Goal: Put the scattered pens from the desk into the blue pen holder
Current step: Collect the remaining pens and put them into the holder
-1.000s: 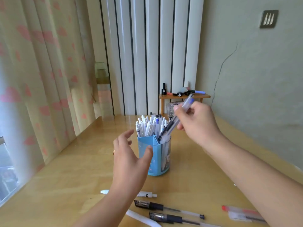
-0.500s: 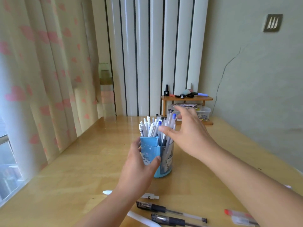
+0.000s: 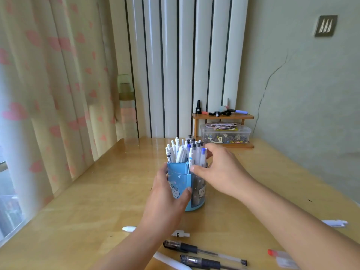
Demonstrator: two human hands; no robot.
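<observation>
The blue pen holder point(image 3: 178, 179) stands upright mid-desk, packed with several white and clear pens point(image 3: 181, 152). My left hand point(image 3: 165, 199) grips its left and front side, thumb across the front. At the holder's right top is my right hand point(image 3: 222, 172), fingers relaxed; its thumb touches the rim and its fingertips touch the pen tops. It holds nothing. Scattered pens lie near the desk's front: a white pen point(image 3: 180, 234) partly under my left arm, two black gel pens point(image 3: 194, 248) point(image 3: 202, 262), a red-capped pen point(image 3: 280, 257) and a white pen point(image 3: 335, 223) beyond my right forearm.
A small wooden shelf point(image 3: 223, 116) with markers and a bottle stands at the back, over a clear plastic box point(image 3: 226, 134) of small items. A curtain point(image 3: 48, 94) hangs along the left edge. The wall closes the right side.
My right hand lowered the blue-capped pen into the holder and let it go. My left hand moved in and took hold of the holder.
</observation>
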